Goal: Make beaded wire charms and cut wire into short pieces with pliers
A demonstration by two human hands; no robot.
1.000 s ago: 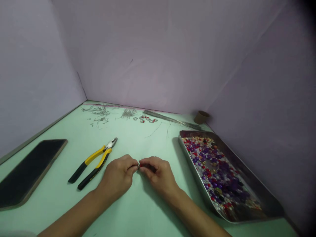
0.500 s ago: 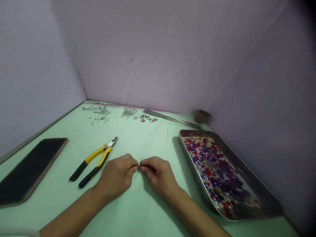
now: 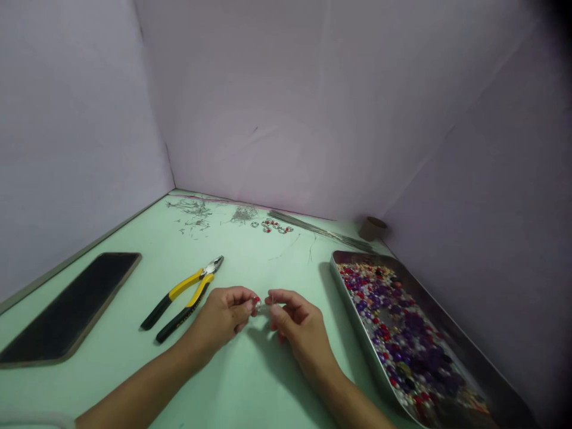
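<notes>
My left hand [image 3: 230, 310] pinches a small beaded piece [image 3: 257, 304] between thumb and forefinger. Red and whitish beads show at its tip; the rest is covered by the fingers. Just to the right, my right hand [image 3: 297, 322] has its fingers loosely bent, with a gap between thumb and forefinger. A faint thin line shows by its fingertips, too fine to make out as wire or not. Both hands are above the pale green tabletop [image 3: 232, 393]. Left of them lie pliers [image 3: 185, 298] with yellow and black handles, jaws pointing away.
A metal tray [image 3: 357, 322] of mixed beads stands on the right. A dark phone-like slab [image 3: 74, 310] lies left. Toward the back wall are wire pieces [image 3: 192, 208], red-beaded rings [image 3: 272, 226], a bundle of long wires [image 3: 317, 229] and a brown roll [image 3: 372, 228].
My right hand has loosened its pinch and drawn slightly away from my left. The beads in my left hand now show. The whole view has shifted a little.
</notes>
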